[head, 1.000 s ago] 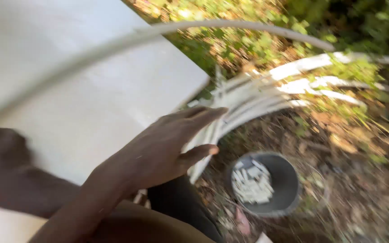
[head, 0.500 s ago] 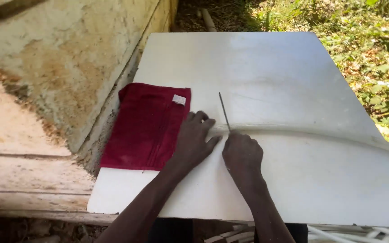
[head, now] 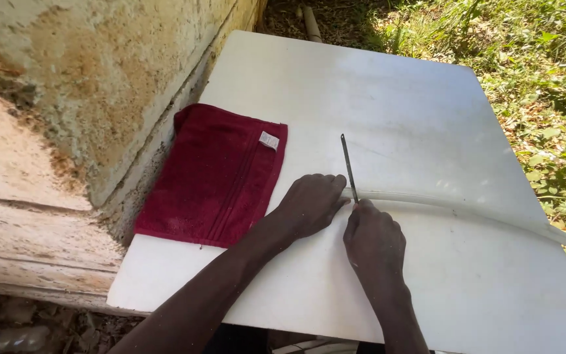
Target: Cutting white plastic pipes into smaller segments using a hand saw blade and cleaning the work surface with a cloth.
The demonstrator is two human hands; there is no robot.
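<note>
The thin dark blade (head: 347,165) stands at the middle of the white worktop (head: 427,98), its tip pointing away from you and its lower end disappearing into your right hand (head: 373,237). That hand is closed into a fist around the blade's near end, knuckles up, wrist coming in from the bottom edge of the view. The blade crosses the end of a pale, slender strip (head: 466,204) that lies flat on the worktop and runs off to your right, past the worktop's edge toward the grass (head: 545,78). Your left hand (head: 309,204) lies palm down with fingers together, pressing on the strip's end just beside the blade; whether the fingers curl around anything you cannot tell from here. The two hands sit just beside each other, nearly touching at the blade. To the left of your left hand a dark red towel (head: 221,176) lies spread on the worktop, near the rough plastered wall (head: 86,92).
</note>
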